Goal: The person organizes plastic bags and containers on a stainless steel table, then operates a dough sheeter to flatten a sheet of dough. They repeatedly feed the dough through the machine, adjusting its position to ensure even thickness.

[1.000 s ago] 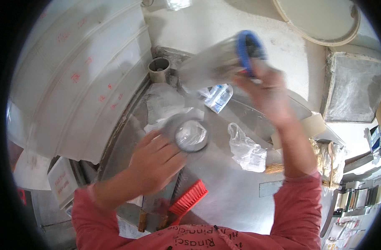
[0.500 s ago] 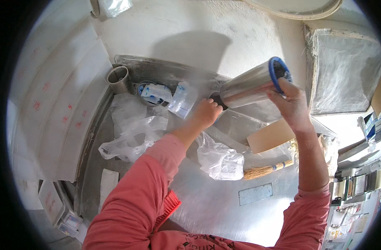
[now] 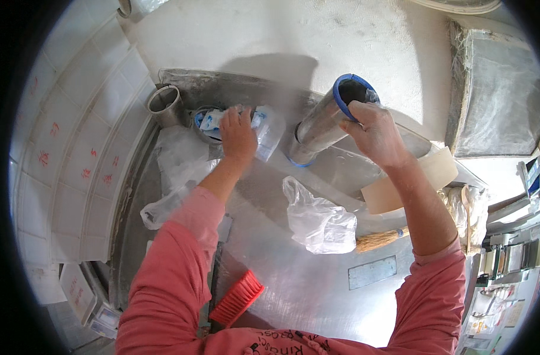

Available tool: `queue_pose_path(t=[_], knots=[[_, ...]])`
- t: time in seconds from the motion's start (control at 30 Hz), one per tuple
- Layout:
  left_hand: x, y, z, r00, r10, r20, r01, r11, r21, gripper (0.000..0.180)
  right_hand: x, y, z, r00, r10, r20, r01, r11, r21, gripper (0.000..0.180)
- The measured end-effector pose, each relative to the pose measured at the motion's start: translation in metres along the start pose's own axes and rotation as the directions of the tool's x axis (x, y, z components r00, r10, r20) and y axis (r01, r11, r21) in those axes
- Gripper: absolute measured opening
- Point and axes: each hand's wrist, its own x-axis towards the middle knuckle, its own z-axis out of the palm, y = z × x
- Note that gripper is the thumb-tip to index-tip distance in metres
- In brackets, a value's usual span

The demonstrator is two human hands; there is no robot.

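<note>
Left hand [image 3: 239, 135]: over blue-and-white packets [image 3: 211, 120], near back-left corner of bench [image 3: 317, 284]; whether its grip holds any, cannot tell
Metal cylinder [image 3: 324, 125], blue-rimmed: near back edge; best steadied firmly up top
Right hand [image 3: 373, 127]: grip closed on cylinder's upper rim

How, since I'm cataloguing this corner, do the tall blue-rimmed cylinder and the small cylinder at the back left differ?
The tall cylinder is blue-rimmed; the small cylinder has a plain grey edge. The right hand grips the tall cylinder at its top, while no hand touches the small cylinder. Both look metallic and open-topped.
</note>
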Motion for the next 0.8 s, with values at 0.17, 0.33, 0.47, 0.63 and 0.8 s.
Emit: queue_pose_path(t=[0.17, 0.33, 0.47, 0.63, 0.8], knots=[[0.030, -0.053, -0.016, 0.955, -0.295, -0.006, 0.295, 0.955, 0.003, 0.057, 0.015, -0.001, 0.009, 0.995, 0.063, 0.075, -0.067, 0.997, 0.047, 0.023], [0.031, -0.102, -0.004, 0.705, -0.701, 0.108, 0.704, 0.710, 0.013, 0.050, 0.023, 0.000, 0.016, 0.995, 0.048, 0.090, -0.049, 0.999, 0.005, 0.024], [0.027, -0.130, 0.003, 0.713, -0.633, 0.302, 0.675, 0.736, -0.049, 0.050, 0.035, 0.001, 0.014, 0.990, -0.093, 0.104, 0.095, 0.995, -0.012, 0.025], [0.028, -0.148, 0.012, 0.562, -0.635, 0.529, 0.816, 0.528, -0.234, 0.043, 0.047, 0.007, 0.013, 0.972, -0.060, 0.229, 0.079, 0.994, -0.075, 0.026], [0.024, -0.169, 0.028, 0.449, -0.675, 0.585, 0.888, 0.267, -0.374, 0.041, 0.043, 0.029, 0.031, 0.951, 0.049, 0.304, -0.058, 0.998, 0.020, 0.029]])
